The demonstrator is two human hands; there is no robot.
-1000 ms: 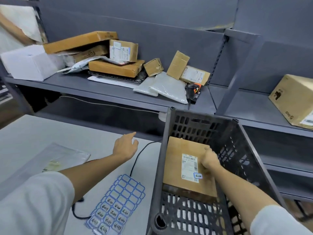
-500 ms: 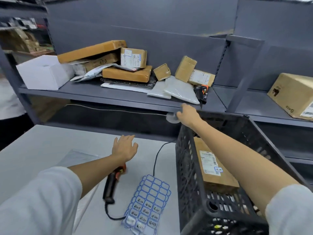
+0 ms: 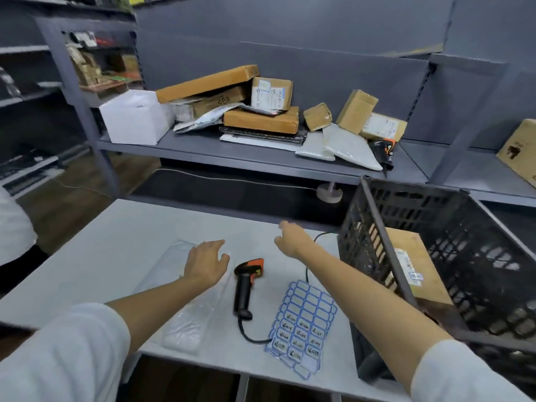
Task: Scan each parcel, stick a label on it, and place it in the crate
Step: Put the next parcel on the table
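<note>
L→R: left hand (image 3: 206,266), fingers loose, resting on poly mailer (image 3: 191,311); scanner (image 3: 246,282) and label sheet (image 3: 301,323) on table (image 3: 116,242); right hand (image 3: 291,239), fingers relaxed, empty; labelled parcel (image 3: 417,265) lies in crate (image 3: 435,227).

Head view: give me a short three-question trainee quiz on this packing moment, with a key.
1. True or false: the left hand grips the scanner.
2. Which parcel already lies in the crate? A) a white poly bag B) a labelled cardboard box C) none
3. What lies on the table between the scanner and the crate?

Key:
1. False; it rests on the clear poly bag, fingers relaxed.
2. B.
3. The blue-edged label sheet. The right hand hovers above the table, holding nothing.
</note>
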